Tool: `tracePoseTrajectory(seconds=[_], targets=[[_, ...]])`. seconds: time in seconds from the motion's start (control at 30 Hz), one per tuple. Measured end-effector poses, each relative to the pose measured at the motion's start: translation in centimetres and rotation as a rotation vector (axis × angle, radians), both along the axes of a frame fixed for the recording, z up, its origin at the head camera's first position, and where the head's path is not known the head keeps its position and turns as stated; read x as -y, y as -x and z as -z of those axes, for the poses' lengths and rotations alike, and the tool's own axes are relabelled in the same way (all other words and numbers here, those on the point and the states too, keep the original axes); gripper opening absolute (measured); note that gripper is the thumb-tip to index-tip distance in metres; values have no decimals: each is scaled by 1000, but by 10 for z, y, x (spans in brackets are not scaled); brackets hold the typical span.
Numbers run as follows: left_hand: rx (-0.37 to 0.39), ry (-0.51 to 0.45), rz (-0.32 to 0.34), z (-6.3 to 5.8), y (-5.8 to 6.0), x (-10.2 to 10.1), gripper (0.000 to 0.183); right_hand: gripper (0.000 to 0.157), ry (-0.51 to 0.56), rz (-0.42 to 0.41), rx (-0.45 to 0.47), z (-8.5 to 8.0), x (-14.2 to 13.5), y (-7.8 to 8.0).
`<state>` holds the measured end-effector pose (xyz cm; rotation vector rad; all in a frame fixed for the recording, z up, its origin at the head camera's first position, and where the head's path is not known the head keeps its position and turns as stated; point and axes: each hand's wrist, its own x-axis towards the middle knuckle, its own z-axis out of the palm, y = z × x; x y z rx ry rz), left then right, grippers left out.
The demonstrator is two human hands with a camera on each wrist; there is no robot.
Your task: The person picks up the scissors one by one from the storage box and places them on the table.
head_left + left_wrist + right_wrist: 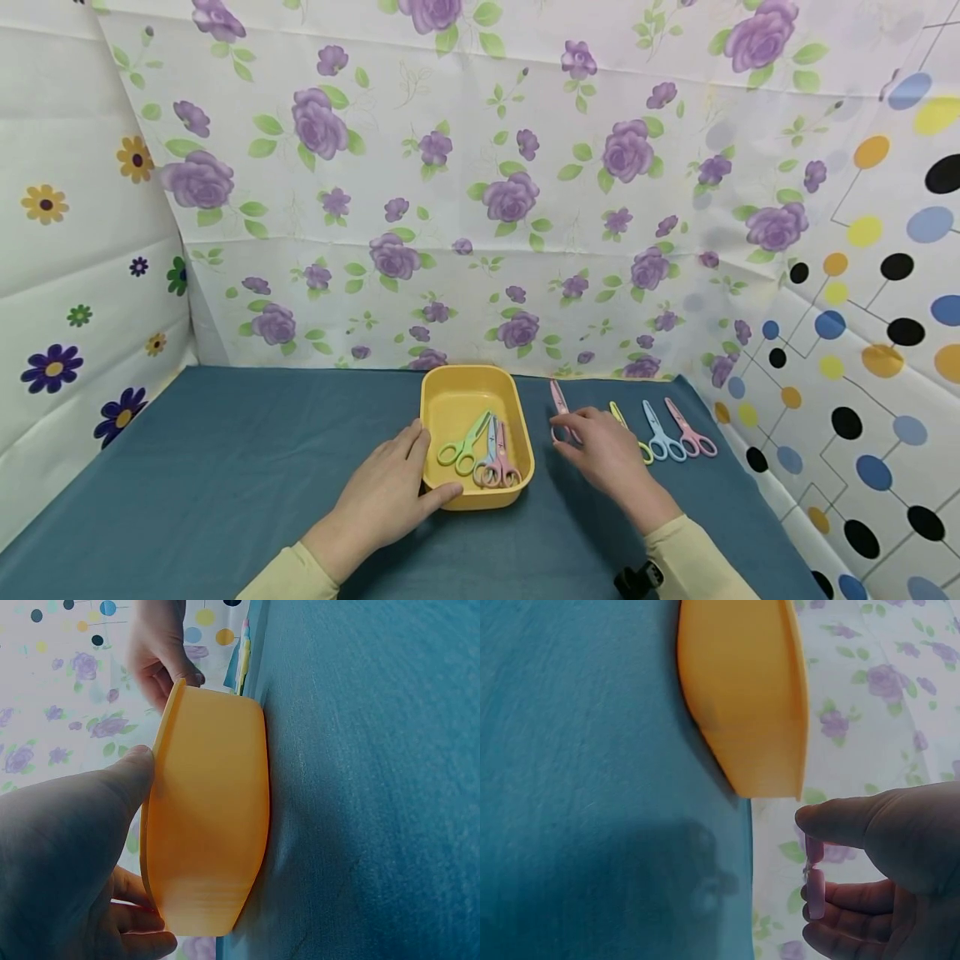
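Observation:
A yellow plastic tray point(483, 502) stands on the table, and my left hand point(382, 492) grips its near left side, thumb at the front rim and fingers along the wall. Inside lie green scissors point(477, 429), blue scissors point(491, 437) and pink scissors point(502, 442), handles towards me. Just right of the tray, my right hand point(611, 458) pinches another pair of pink scissors point(558, 397) by the handles, blades pointing away. The right wrist view shows these handles point(816, 894) edge-on between thumb and fingers.
Right of my right hand lie yellow scissors point(617, 413), partly hidden by the hand, blue scissors point(657, 425) and pink scissors point(679, 418) in a row. A blue-green cloth point(262, 467) covers the table. Flowered sheets point(450, 167) hang behind it.

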<state>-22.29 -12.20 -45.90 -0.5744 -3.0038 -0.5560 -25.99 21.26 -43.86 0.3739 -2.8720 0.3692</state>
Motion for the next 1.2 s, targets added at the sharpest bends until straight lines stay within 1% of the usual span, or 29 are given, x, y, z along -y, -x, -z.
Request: tracePoseTrajectory(seconds=[0.27,0.53,0.8,1.03,1.2], targets=[[-2,-3,0,0,0,0,103,31,-29,-2,43,11,-4,3],[-16,10,3,1,0,1,105,31,-57,-13,86,17,-6,8],[-8,-3,1,0,-1,0,103,32,-80,-9,130,23,-6,11],[-7,-2,3,0,0,1,103,29,-106,-16,133,28,-6,13],[-9,2,5,0,-1,1,104,30,-133,-25,130,31,-5,13]])
